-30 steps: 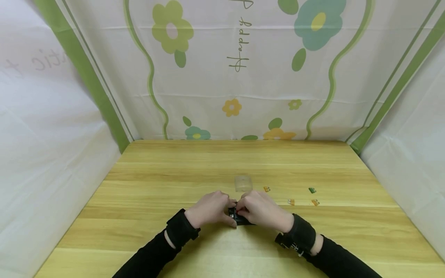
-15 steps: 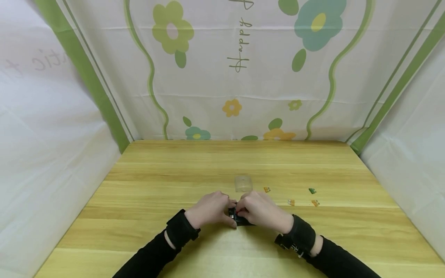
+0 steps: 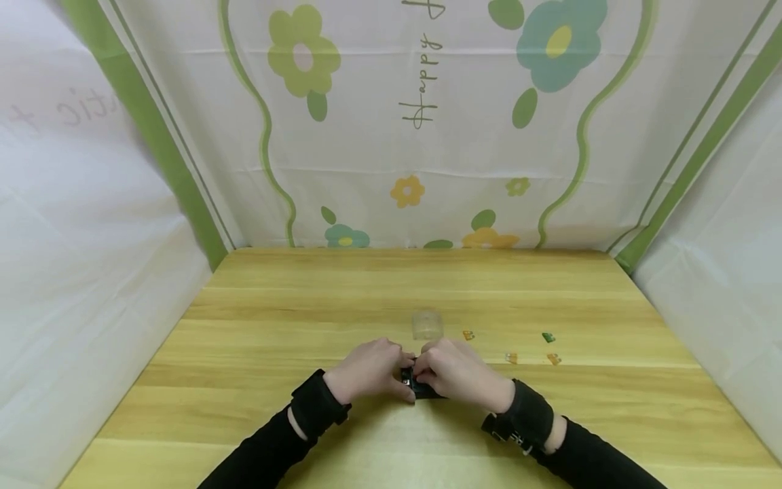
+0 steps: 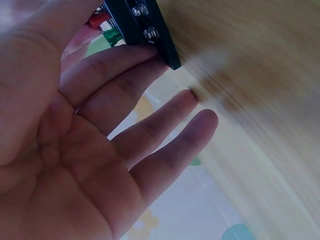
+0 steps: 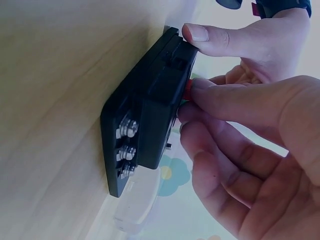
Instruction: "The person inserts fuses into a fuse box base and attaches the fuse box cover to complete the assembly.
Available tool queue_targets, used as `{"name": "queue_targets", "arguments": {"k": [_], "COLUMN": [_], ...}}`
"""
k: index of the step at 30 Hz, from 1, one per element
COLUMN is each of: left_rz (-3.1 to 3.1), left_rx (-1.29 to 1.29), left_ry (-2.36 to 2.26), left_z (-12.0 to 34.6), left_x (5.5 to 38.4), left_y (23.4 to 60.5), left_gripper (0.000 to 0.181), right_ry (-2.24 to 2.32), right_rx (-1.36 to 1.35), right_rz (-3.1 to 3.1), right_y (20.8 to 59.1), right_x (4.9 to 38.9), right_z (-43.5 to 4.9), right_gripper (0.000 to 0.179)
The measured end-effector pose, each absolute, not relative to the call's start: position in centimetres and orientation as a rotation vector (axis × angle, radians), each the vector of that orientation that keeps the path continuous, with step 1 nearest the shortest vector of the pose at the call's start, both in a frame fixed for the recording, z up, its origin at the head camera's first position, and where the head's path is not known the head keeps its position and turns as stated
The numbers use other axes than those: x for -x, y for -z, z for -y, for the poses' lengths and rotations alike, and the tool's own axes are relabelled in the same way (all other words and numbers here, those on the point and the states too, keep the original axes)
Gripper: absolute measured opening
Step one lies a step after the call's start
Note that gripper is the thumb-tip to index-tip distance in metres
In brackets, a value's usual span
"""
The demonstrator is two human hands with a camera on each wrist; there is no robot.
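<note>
A black fuse box [image 5: 162, 95] with metal screw terminals lies on the table between both hands. My left hand [image 3: 373, 370] grips its left end, thumb on the near edge and fingers on the far edge. The left ring and little fingers extend free in the left wrist view. My right hand [image 3: 461, 372] is over the box, its thumb and fingertips pinching a red blade fuse [image 5: 188, 89] right at the top face. A green blade fuse [image 4: 112, 36] sticks up from the box beside the red one. The fingers hide most of the red fuse.
Behind the hands lies a clear plastic cover [image 3: 427, 324]. To the right are loose blade fuses: an orange one [image 3: 468, 335] near the cover, a green one [image 3: 548, 337], and two more orange. A printed cloth [image 3: 366, 136] hangs past the table's far edge.
Both hands stay almost in place on the fuse box. The red spot at the right fingertips, visible earlier in the head view, now hardly shows. The view has tilted slightly.
</note>
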State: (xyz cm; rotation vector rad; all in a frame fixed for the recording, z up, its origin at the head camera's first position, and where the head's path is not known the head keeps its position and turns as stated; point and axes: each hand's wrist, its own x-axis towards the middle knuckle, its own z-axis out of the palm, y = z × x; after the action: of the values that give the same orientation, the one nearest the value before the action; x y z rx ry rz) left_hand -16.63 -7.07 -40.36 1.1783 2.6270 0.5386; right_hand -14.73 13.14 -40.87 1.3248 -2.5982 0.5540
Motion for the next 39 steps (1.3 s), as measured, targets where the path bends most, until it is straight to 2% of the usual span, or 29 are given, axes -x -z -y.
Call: {"name": "queue_targets", "arguments": {"k": [39], "left_rz": [-2.619], "left_rx": [-1.155], "left_ry": [-0.556], "left_z": [7.06], "left_x": [16.61], "left_y": [40.42], "left_gripper": [0.04], "right_ry": [-0.546], "right_rx": [-1.31], "right_rz": [2.588], "right_y": [40.77], "right_x": [14.21], "right_z": [-12.99], "right_gripper": [0.014]}}
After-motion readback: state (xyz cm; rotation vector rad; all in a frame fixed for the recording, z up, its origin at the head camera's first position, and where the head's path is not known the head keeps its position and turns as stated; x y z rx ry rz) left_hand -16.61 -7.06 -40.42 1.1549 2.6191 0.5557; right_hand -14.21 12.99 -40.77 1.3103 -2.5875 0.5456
